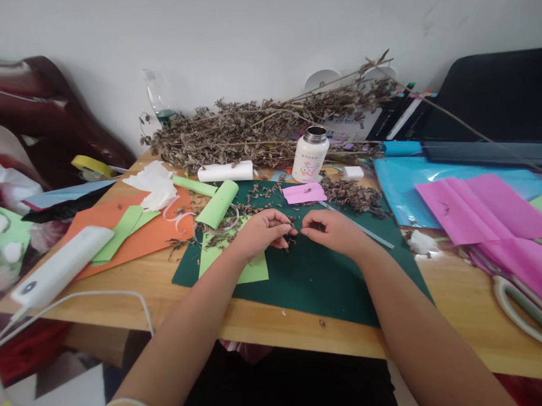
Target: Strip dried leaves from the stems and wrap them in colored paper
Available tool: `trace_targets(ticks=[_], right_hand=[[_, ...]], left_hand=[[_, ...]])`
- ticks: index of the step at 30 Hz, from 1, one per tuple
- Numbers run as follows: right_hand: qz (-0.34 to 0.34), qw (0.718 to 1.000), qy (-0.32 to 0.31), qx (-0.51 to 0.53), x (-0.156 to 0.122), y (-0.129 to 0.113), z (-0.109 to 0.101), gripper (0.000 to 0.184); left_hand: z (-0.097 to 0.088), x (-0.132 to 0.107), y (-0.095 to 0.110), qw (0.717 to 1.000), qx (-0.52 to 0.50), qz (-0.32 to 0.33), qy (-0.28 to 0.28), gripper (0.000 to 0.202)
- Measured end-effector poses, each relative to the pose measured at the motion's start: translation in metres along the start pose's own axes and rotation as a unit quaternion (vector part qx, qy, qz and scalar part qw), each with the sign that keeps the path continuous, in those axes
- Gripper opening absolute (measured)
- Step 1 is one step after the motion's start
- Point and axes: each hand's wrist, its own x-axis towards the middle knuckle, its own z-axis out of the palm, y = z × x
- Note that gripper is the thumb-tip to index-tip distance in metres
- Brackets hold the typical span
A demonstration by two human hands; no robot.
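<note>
My left hand [265, 233] is closed, thumb and fingers pinching a bit of dried plant [290, 231] over the dark green mat [318, 284]. Just to its right, my right hand [329, 232] has its fingers curled into a pinch; what is between them, if anything, is too small to make out. Under my left hand lies a light green paper sheet [233, 269] with brown crumbs. A pink folded paper [304, 193] lies behind my hands. Beside it is a loose pile of dried leaves [357, 197]. Rolled green paper [220, 203] rests at the left.
A white open bottle [311, 157] stands behind the mat, before a long heap of dried stalks [233, 133]. At left lie orange paper [133, 225] and a white corded device [64, 263]. Scissors [523, 306] and magenta paper [484, 207] lie at right.
</note>
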Motion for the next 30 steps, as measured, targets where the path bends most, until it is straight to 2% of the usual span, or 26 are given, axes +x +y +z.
trace_targets(ticks=[6,10,13,16,19,24,27,30], right_hand=[[0.041,0.997,0.057,-0.035,-0.004,0.008,-0.006,0.007],[0.061,0.992,0.105,-0.021,-0.003,0.012,-0.006,0.004],[0.045,0.987,0.153,-0.033,0.012,0.015,0.001,0.007],[0.006,0.973,0.225,-0.047,0.033,0.016,0.013,0.022],[-0.030,0.978,0.204,-0.014,0.041,0.010,0.024,0.031],[0.051,0.980,0.153,0.115,0.023,-0.006,0.026,0.020],[0.045,0.972,0.120,0.196,0.017,-0.010,0.024,0.016],[0.040,0.961,0.117,0.248,0.018,-0.010,0.024,0.013]], left_hand=[[-0.003,0.000,0.000,1.000,0.016,0.017,0.002,0.014],[-0.003,0.000,0.001,0.999,0.033,0.011,0.001,0.012],[0.000,0.001,0.001,0.999,0.040,0.014,0.019,0.012],[0.001,0.004,-0.004,0.996,0.036,0.051,0.062,0.014],[0.000,0.008,-0.008,0.993,0.014,0.085,0.080,0.016],[-0.002,0.007,-0.008,0.989,0.015,0.113,0.091,0.014],[-0.002,0.005,-0.005,0.985,0.045,0.123,0.112,0.014],[-0.002,0.003,-0.004,0.983,0.059,0.116,0.126,0.014]])
